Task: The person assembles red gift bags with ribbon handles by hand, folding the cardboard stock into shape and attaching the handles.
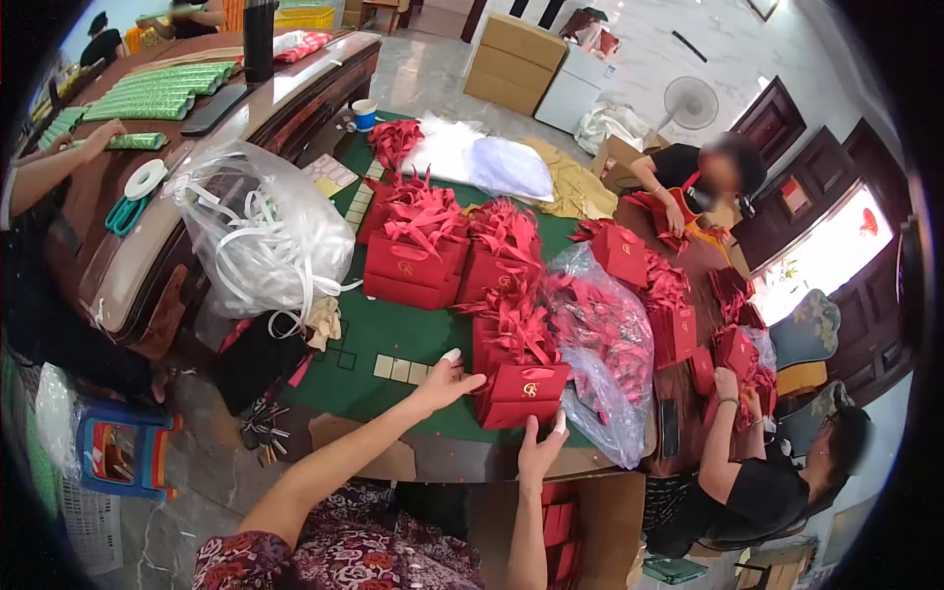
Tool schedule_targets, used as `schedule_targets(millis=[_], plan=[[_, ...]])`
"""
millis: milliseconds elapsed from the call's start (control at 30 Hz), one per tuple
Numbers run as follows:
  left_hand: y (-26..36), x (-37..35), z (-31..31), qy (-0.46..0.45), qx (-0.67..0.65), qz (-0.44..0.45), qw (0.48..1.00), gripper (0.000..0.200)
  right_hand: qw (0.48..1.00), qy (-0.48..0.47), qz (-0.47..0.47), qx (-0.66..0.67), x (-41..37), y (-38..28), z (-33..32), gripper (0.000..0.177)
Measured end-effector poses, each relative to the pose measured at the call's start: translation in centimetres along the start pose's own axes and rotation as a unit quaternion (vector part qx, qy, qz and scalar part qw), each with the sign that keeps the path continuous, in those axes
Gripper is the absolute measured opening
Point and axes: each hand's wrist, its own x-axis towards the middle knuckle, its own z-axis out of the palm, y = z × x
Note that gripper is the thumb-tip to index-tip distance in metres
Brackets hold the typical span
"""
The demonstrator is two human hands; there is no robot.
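A red paper gift bag (527, 395) with a gold logo and ribbon handles is at the front of a row of similar bags on the green mat. My left hand (444, 385) is at its left side, fingers apart, the thumb pointing at the bag and seemingly touching its edge. At the bag's lower front edge is my right hand (540, 452), thumb and fingers spread, fingertips at or just short of it. White covers show on a fingertip of each hand. Behind stand more red bags (413, 265) with ribbons bunched on top.
A clear plastic bag of red ribbons (602, 339) lies right of the row. White strips fill another plastic bag (270, 231) at left. An open carton (615, 516) with red bags sits below the table edge. Co-workers handle red items at right; another person's hand (103, 138) holds a green roll.
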Motion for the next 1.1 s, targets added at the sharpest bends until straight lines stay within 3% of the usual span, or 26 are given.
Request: schedule_targets(millis=[100,233,333,433,600,733,800,833,900,1000,1100], plan=[[-0.6,1.6,0.7,0.002,0.044,0.003,0.999,0.125,1.0,0.009,0.0,-0.005,0.1,-0.2,0.2,0.066],[-0.1,2.2,1.6,-0.015,0.089,0.005,0.996,0.123,1.0,0.012,0.009,-0.01,0.6,-0.3,0.4,0.066],[-0.9,3.5,1.7,0.03,0.171,0.009,0.985,0.123,1.0,-0.01,0.0,-0.021,1.2,-1.0,0.9,0.065],[-0.6,4.7,1.7,0.065,0.219,-0.018,0.973,0.108,0.999,-0.007,-0.001,-0.031,1.4,-1.7,1.6,0.062],[-0.1,5.8,2.1,0.013,-0.011,-0.133,0.991,0.08,1.0,-0.004,-0.001,-0.023,1.8,-1.7,1.8,0.062],[2.0,4.3,3.0,0.017,-0.013,-0.182,0.983,0.077,1.0,0.002,-0.004,0.02,1.9,-1.4,1.5,0.06],[0.8,3.6,3.1,0.071,0.044,-0.095,0.992,0.076,0.999,-0.003,0.005,0.037,1.7,-1.1,0.9,0.061],[0.0,2.5,2.8,0.071,0.044,-0.098,0.992,0.076,0.998,-0.034,0.012,0.053,1.4,-1.0,0.2,0.062],[-1.1,-0.2,1.7,0.033,-0.029,0.007,0.999,0.075,0.995,-0.066,0.016,0.07,1.2,-1.7,-0.6,0.063],[-0.6,-5.9,-0.1,0.048,-0.06,0.007,0.997,0.077,0.981,-0.181,0.008,0.074,-0.5,-3.3,-1.8,0.073],[-1.0,-9.3,-2.5,0.059,-0.078,-0.001,0.995,0.077,0.97,-0.232,-0.024,0.063,-2.2,-4.4,-1.5,0.078]])
